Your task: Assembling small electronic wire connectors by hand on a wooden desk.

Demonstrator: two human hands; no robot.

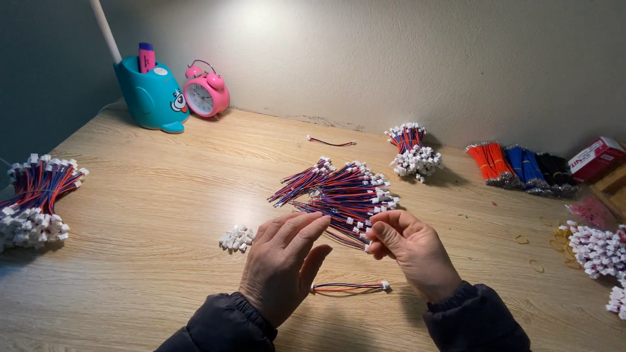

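Wire pile (pixel 345 192) touching both fingertips, right hand (pixel 407 248) pinching connector

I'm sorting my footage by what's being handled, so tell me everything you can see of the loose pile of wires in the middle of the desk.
The loose pile of wires is a spread of short red-and-blue leads, each ending in a small white plastic connector. They lie flat and fanned on the wooden desk, mostly pointing up-right, unbundled. The right hand pinches wires at the pile's near edge; the left hand has its fingertips at the same edge.
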